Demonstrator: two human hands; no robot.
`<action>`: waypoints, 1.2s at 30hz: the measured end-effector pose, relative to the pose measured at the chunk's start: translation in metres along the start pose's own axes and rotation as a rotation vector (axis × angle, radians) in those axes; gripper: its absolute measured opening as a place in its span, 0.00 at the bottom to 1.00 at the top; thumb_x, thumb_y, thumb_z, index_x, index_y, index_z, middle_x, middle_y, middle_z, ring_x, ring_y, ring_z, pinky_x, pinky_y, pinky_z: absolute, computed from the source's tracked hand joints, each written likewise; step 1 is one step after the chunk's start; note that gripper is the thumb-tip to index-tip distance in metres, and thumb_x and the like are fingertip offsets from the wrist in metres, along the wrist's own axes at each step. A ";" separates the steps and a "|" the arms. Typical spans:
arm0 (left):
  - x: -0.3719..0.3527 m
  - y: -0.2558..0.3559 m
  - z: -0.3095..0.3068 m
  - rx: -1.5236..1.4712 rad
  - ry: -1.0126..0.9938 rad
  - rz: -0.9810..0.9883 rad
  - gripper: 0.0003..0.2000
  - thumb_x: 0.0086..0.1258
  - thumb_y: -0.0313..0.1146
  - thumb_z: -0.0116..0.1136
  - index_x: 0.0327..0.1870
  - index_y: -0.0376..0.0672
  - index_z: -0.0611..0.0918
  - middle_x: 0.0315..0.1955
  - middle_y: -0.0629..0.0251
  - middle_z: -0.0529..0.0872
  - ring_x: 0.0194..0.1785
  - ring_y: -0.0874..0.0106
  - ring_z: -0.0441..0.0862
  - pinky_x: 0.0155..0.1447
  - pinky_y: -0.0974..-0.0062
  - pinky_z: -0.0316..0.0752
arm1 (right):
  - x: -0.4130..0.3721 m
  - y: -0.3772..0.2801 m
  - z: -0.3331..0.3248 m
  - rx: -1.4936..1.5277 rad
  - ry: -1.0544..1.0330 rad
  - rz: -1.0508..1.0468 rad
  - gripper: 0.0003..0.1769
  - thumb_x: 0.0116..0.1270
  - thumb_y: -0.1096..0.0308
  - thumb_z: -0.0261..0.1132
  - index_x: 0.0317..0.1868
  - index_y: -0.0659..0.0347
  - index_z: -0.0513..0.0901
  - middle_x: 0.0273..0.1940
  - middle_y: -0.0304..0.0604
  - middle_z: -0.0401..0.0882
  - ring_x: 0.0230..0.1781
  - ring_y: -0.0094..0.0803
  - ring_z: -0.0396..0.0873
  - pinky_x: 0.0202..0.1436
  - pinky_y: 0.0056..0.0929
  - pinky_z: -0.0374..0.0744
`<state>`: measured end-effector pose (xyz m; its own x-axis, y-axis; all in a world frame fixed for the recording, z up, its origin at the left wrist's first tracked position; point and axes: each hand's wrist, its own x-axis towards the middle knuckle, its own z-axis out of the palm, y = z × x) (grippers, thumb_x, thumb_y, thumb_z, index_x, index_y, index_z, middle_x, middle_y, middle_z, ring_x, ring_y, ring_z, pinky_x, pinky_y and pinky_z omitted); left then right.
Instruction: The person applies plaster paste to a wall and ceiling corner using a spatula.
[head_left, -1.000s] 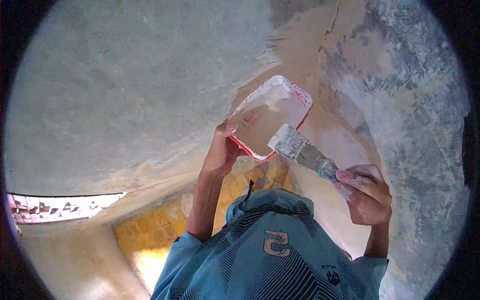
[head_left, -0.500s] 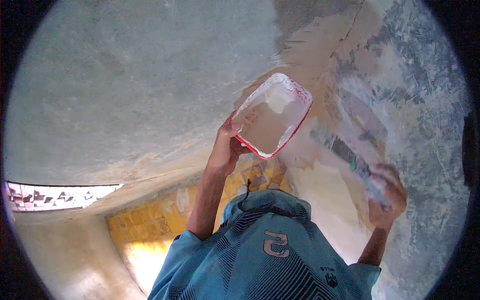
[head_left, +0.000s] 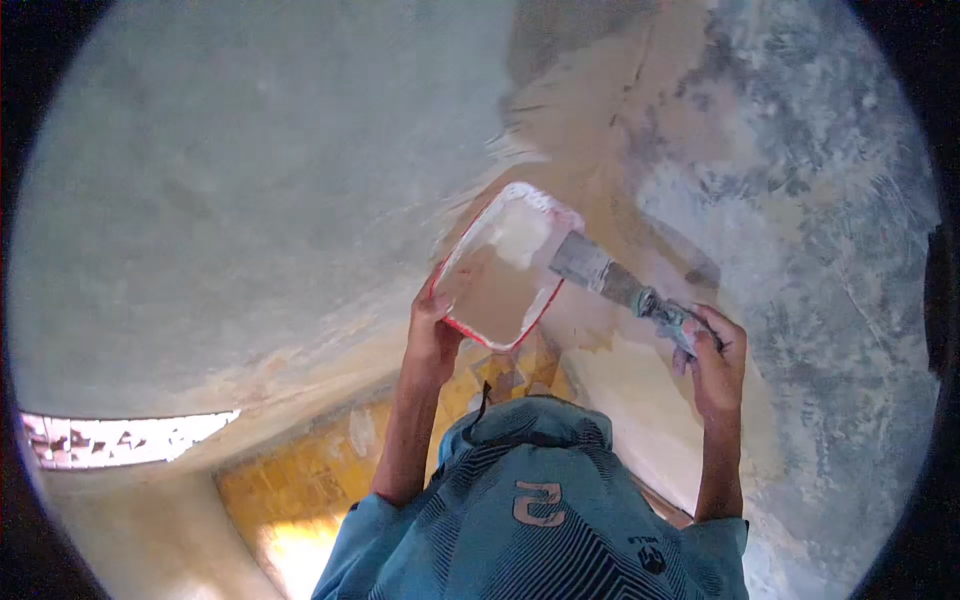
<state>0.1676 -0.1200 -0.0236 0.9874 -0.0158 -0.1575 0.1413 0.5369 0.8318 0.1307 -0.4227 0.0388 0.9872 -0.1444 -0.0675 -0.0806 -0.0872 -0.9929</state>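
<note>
My left hand [head_left: 435, 325] grips a shallow red rectangular tub [head_left: 456, 325] by its left side, the thumb over the rim. Its inside is coated with white and beige residue, with a patch of white putty [head_left: 520, 235] toward the upper end. In my right hand [head_left: 715, 355] is a putty knife [head_left: 620, 285], fingers wrapped round its smeared handle. The wide grey blade [head_left: 580, 260] overlaps the tub's right rim in this view, pointing in toward the putty.
A smooth grey wall surface [head_left: 250, 180] spreads across the left, meeting a patchy blue-grey one [head_left: 830, 200] on the right. Between them runs a beige smeared band [head_left: 590, 130] with a crack. Yellow floor tiles [head_left: 310, 470] and a bright latticed opening [head_left: 130, 438] lie lower left.
My right hand has swung the putty knife leftward, from beside the wall to the tub's right rim. The tub sits slightly lower and further left in view.
</note>
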 end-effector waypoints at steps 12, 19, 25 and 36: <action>-0.017 -0.026 -0.032 -0.186 0.146 0.028 0.29 0.61 0.48 0.58 0.59 0.37 0.74 0.55 0.61 0.78 0.60 0.64 0.74 0.64 0.63 0.68 | 0.065 0.095 0.031 0.460 0.298 -0.232 0.26 0.63 0.69 0.63 0.62 0.67 0.71 0.48 0.43 0.76 0.38 0.25 0.76 0.37 0.21 0.77; -0.038 -0.038 -0.051 0.070 0.188 -0.020 0.32 0.60 0.50 0.59 0.60 0.37 0.73 0.58 0.62 0.76 0.62 0.64 0.72 0.66 0.62 0.65 | 0.161 0.077 0.095 0.541 0.365 -0.418 0.25 0.65 0.67 0.62 0.61 0.64 0.70 0.39 0.39 0.75 0.31 0.22 0.71 0.31 0.22 0.73; -0.063 -0.047 -0.057 -0.169 0.317 -0.045 0.33 0.57 0.49 0.60 0.61 0.37 0.72 0.59 0.61 0.76 0.63 0.64 0.70 0.67 0.62 0.64 | 0.193 0.074 0.111 0.577 0.306 -0.452 0.22 0.65 0.65 0.61 0.58 0.64 0.71 0.43 0.40 0.74 0.31 0.23 0.70 0.27 0.23 0.72; -0.081 -0.042 -0.040 -0.107 0.429 -0.003 0.32 0.57 0.48 0.57 0.62 0.38 0.71 0.59 0.59 0.75 0.63 0.63 0.70 0.67 0.60 0.63 | 0.215 0.124 0.118 0.519 0.311 -0.370 0.26 0.61 0.64 0.64 0.58 0.65 0.71 0.43 0.41 0.76 0.30 0.24 0.71 0.23 0.22 0.70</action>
<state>0.0793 -0.1074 -0.0668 0.8648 0.3216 -0.3856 0.1141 0.6220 0.7746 0.3488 -0.3484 -0.1108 0.8461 -0.4772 0.2374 0.4047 0.2855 -0.8687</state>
